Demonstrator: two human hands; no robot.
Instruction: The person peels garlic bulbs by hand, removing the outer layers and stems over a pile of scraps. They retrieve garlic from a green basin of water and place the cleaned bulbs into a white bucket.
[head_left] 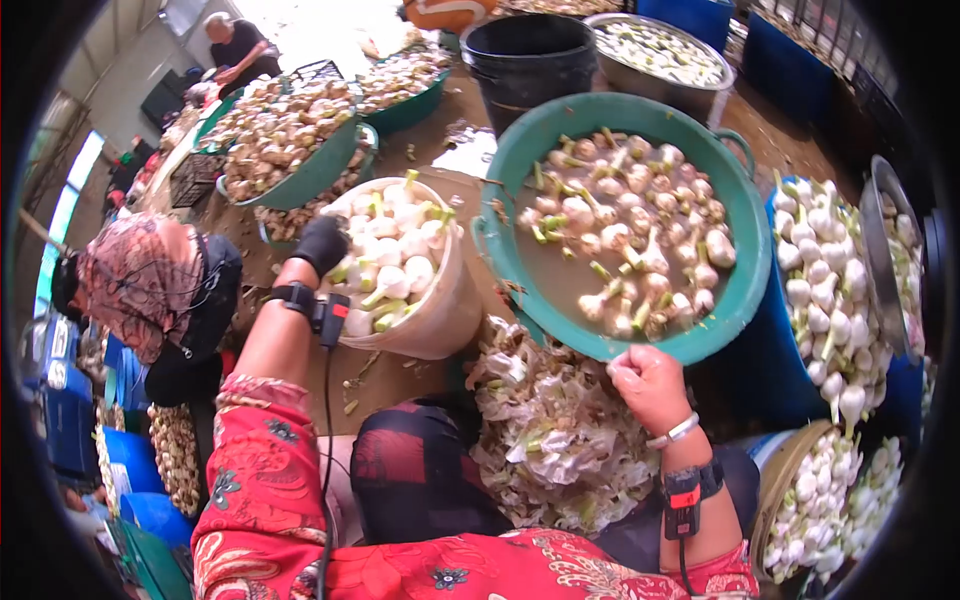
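Observation:
My left hand [322,245], in a dark glove, is at the left rim of a white bucket [455,312] filled with peeled garlic bulbs [392,250]. Its fingers show only as a dark shape beside the bulbs. My right hand [650,388], bare with a bracelet at the wrist, is closed right at the near rim of a green basin [745,285]. Thumb and fingers are pressed together, and what they hold, if anything, is hidden. In the basin, unpeeled garlic bulbs [650,255] lie in murky water. A heap of papery garlic skins [560,430] sits below, between my knees.
Tubs of garlic [290,130] stand at the back left, near a black bucket [528,75] and a metal bowl [715,90]. On the right, a blue barrel [785,345] brims with peeled bulbs. A person in a patterned head covering [140,275] sits at left; another person [240,50] is farther back.

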